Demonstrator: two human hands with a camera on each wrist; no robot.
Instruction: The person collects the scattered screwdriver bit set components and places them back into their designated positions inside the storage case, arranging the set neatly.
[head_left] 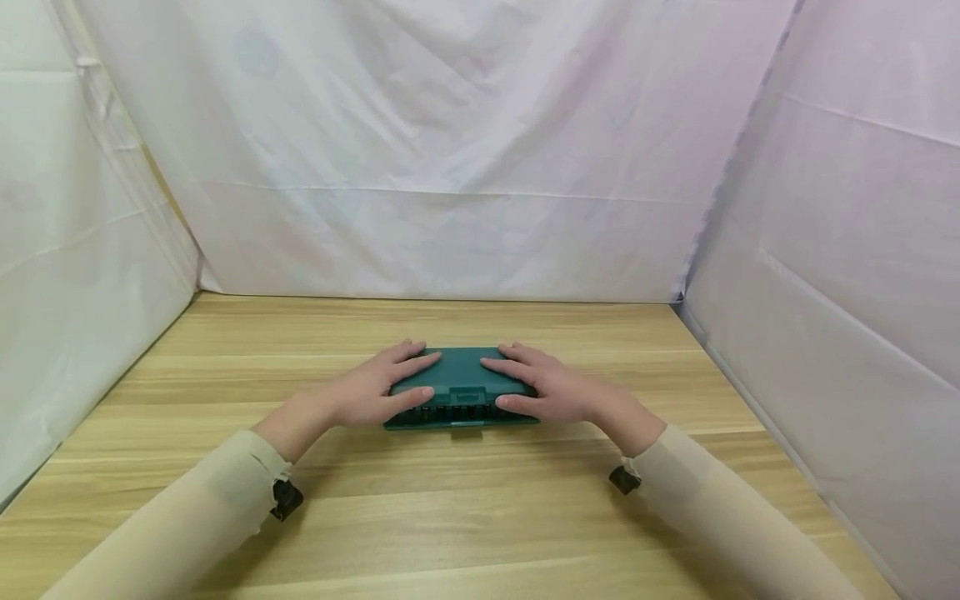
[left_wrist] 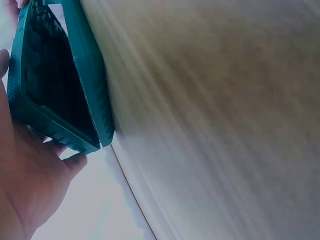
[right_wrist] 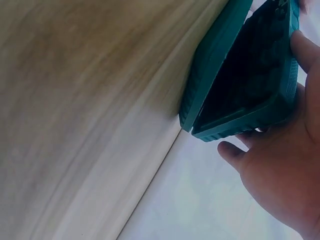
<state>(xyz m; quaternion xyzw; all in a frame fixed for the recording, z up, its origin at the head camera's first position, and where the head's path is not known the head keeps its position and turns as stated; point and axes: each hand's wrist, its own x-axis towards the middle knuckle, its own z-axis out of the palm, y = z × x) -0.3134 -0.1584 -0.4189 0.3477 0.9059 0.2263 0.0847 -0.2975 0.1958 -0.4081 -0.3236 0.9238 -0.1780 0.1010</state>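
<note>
A dark green plastic case (head_left: pixel 463 371) lies on the table with its lid partly raised and its front gap towards me. Dark, small shapes show in a row inside the gap. My left hand (head_left: pixel 372 390) rests on the left side of the lid, fingers spread over the top and thumb by the front edge. On the right side, my right hand (head_left: pixel 558 390) lies the same way, its thumb near the latch. Both wrist views show the wedge-shaped opening between lid and base (left_wrist: pixel 92 75) from the side, the hinge at the far end; the interior looks dark.
The wood-grain table (head_left: pixel 480 517) extends around the case on all sides. White cloth walls (head_left: pixel 450 167) stand behind it and at left and right. A small black device (head_left: pixel 285 498) hangs under the left sleeve, another (head_left: pixel 624 479) under the right.
</note>
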